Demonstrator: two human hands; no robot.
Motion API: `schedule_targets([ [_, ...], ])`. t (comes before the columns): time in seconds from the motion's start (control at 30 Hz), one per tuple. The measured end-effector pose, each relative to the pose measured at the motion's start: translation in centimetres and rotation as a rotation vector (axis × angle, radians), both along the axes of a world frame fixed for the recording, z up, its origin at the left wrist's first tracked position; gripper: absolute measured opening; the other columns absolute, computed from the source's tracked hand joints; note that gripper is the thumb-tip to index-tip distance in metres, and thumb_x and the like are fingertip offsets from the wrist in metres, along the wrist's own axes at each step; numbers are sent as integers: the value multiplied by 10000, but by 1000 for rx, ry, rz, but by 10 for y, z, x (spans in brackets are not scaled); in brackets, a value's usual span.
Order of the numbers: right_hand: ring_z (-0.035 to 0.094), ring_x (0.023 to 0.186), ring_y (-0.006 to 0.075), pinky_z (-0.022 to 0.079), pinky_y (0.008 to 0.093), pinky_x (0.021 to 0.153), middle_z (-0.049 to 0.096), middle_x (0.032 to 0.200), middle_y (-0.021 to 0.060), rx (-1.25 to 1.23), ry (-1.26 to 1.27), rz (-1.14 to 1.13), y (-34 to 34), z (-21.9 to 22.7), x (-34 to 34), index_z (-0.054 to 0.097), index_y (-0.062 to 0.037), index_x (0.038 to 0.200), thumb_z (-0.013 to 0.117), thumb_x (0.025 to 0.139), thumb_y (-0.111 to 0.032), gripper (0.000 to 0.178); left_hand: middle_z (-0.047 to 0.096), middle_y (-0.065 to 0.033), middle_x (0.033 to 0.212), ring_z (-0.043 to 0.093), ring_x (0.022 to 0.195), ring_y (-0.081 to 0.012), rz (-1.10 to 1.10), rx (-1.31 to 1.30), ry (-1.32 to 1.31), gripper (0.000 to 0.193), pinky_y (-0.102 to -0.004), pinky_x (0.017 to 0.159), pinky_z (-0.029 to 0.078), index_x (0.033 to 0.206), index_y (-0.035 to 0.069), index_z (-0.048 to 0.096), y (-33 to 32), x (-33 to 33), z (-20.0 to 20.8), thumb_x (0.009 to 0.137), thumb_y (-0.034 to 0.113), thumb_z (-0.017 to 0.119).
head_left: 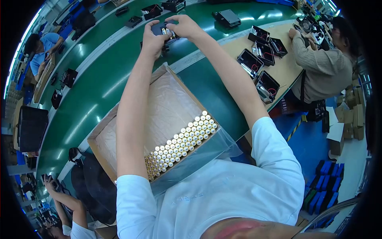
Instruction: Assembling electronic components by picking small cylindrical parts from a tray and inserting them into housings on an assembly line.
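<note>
At the far side of the bench, both my hands are closed around a dark box-shaped housing (158, 28) with shiny batteries (171, 34) in it. My left hand (152, 41) grips the near left side. My right hand (184, 28) holds the right side, its thumb down by the batteries. My fingers hide much of the housing. Below my forearms, a cardboard box (184, 85) lined with clear plastic sits tilted. Upright batteries (187, 137) stand packed in rows along its near side; my left forearm crosses over the box.
Open black housings with red wires (263, 52) lie on a tan board at the right. A green conveyor (89, 105) curves past, carrying more black units (227, 18). One co-worker (324, 59) works at the right, others at the left. A black chair (93, 183) stands lower left.
</note>
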State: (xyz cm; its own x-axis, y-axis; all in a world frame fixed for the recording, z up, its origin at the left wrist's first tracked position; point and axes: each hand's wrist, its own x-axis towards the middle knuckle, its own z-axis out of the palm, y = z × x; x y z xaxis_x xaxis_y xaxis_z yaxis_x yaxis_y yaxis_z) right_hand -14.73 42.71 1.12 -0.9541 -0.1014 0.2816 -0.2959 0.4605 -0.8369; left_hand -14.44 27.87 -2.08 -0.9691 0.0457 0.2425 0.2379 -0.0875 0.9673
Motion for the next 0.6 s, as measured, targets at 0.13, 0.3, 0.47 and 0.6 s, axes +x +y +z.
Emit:
schedule_targets([
  [0.13,683,843,265,557,360,765,714,985,157,71,-7,-21,-15,1,2,685,10,1154,567,881,-211,370,613,-154,1060,642,901,-232,256,-225,97,498,-319,762,545,1218,44,522,-11,5,1,757,36,710],
  [0.3,617,787,403,506,458,731,653,887,234,506,460,75,-22,-9,0,629,52,882,523,843,-111,198,633,-213,975,590,909,-422,183,-1028,-22,278,-475,809,476,1025,38,544,-24,-5,5,755,105,551],
  [0.47,635,801,337,526,405,744,674,940,203,624,333,460,-95,54,127,652,28,1034,569,849,-141,265,610,-238,1013,582,906,-436,424,-1084,70,319,-476,815,480,1070,27,525,-132,-84,-61,754,76,533],
  [0.6,662,833,291,533,390,782,704,1005,139,441,360,816,-109,47,180,659,10,1105,521,831,-81,320,591,-258,1044,576,903,-447,566,-1105,211,354,-477,820,484,1106,19,510,-203,-98,-95,753,53,518],
])
